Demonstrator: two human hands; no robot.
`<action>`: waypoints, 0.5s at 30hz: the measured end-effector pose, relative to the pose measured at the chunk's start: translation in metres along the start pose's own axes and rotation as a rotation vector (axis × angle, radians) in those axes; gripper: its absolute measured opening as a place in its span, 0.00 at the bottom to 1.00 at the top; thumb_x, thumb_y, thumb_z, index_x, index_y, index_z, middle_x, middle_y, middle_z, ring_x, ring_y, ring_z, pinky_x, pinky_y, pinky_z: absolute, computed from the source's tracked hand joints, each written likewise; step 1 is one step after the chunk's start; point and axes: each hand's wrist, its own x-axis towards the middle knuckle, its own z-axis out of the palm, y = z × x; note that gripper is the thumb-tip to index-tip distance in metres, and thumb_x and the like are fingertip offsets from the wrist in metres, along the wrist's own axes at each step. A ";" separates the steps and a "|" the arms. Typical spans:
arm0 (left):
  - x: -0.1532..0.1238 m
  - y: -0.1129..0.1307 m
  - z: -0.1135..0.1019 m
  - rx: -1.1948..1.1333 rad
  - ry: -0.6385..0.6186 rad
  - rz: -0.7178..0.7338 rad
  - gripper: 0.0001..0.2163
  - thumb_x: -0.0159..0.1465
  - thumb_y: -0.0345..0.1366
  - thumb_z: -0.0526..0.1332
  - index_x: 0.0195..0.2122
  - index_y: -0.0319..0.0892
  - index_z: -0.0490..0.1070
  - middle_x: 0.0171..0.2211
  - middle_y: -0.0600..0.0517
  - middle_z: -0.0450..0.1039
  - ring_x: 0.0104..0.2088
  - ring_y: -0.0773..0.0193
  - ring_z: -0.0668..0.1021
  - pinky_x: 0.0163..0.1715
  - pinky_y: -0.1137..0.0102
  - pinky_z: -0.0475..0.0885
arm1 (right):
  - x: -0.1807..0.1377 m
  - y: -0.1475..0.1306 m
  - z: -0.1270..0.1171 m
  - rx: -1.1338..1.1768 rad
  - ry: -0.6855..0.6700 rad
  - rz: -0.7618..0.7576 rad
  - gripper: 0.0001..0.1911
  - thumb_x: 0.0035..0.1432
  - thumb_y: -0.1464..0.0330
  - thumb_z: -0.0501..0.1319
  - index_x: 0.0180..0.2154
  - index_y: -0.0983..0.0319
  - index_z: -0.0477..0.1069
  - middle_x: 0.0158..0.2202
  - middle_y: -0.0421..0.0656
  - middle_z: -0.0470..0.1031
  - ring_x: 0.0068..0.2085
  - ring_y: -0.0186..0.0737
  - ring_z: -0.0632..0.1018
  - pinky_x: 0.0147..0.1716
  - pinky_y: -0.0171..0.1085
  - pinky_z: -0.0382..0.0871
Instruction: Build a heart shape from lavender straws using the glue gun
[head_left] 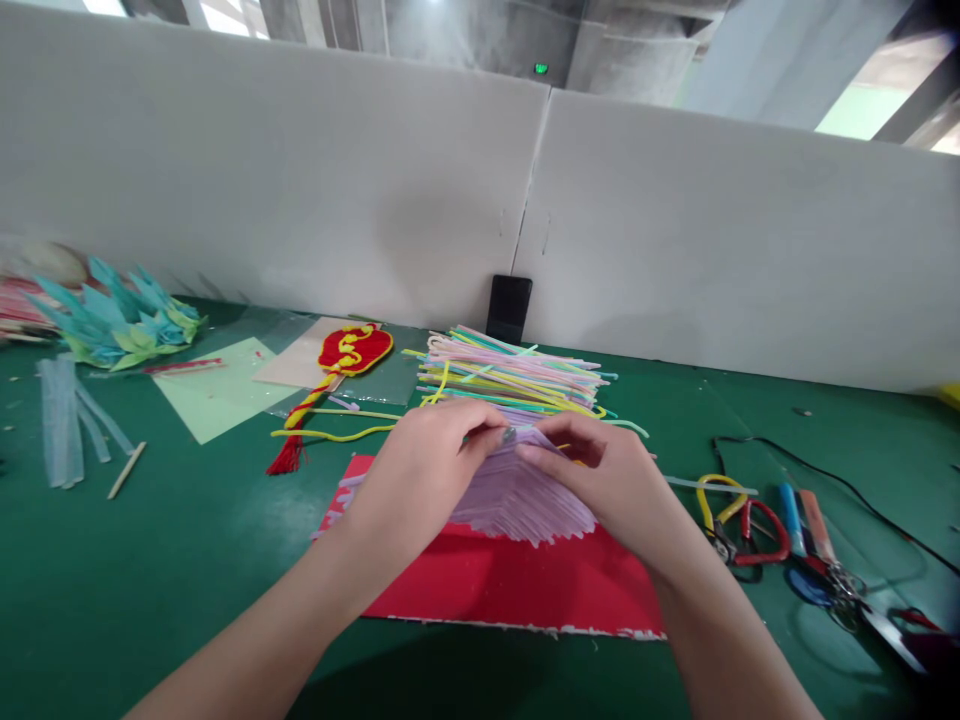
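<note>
A lavender piece [517,505], made of many thin strips side by side that meet at a middle ridge, is held over a red board [510,590]. My left hand [442,450] pinches its upper edge from the left. From the right, the thumb and fingers of my right hand [600,460] pinch the same edge, close to the left fingertips. Just beyond my hands lies a pile of pastel pipe cleaners [510,370]. More lavender bits [349,492] show at the board's left edge, partly behind my left wrist.
A red and yellow tasselled fan ornament [356,350] lies at the left, near green paper [225,385], clear strips [61,420] and a turquoise paper flower [124,315]. At the right are pliers [739,520], scissors [885,630] and a black cable [832,475]. A black phone [509,308] leans against the white partition [300,180].
</note>
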 end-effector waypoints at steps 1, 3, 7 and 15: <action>0.000 0.000 0.000 -0.004 0.004 -0.002 0.06 0.62 0.31 0.58 0.33 0.44 0.74 0.33 0.56 0.78 0.34 0.65 0.77 0.35 0.73 0.67 | 0.000 0.000 -0.001 -0.008 0.014 0.011 0.07 0.50 0.63 0.66 0.32 0.58 0.74 0.32 0.39 0.77 0.34 0.36 0.76 0.35 0.35 0.69; 0.000 0.000 0.000 -0.013 0.015 -0.017 0.06 0.62 0.31 0.58 0.33 0.44 0.74 0.34 0.56 0.78 0.35 0.65 0.77 0.36 0.74 0.68 | 0.000 0.000 -0.004 -0.010 0.028 0.023 0.10 0.49 0.62 0.67 0.32 0.59 0.73 0.32 0.40 0.77 0.34 0.36 0.76 0.35 0.35 0.69; 0.002 -0.001 0.000 -0.048 0.016 -0.045 0.05 0.62 0.32 0.58 0.33 0.44 0.74 0.34 0.56 0.78 0.35 0.66 0.77 0.36 0.75 0.68 | 0.000 0.000 -0.009 0.005 -0.079 0.007 0.06 0.51 0.64 0.65 0.31 0.60 0.73 0.31 0.39 0.76 0.33 0.36 0.75 0.34 0.35 0.68; 0.002 -0.003 0.000 -0.129 -0.033 -0.023 0.06 0.63 0.37 0.58 0.33 0.44 0.74 0.34 0.57 0.78 0.36 0.67 0.77 0.35 0.76 0.69 | -0.002 -0.004 -0.010 0.017 -0.096 -0.011 0.04 0.53 0.65 0.64 0.31 0.59 0.74 0.30 0.36 0.76 0.32 0.32 0.75 0.32 0.31 0.67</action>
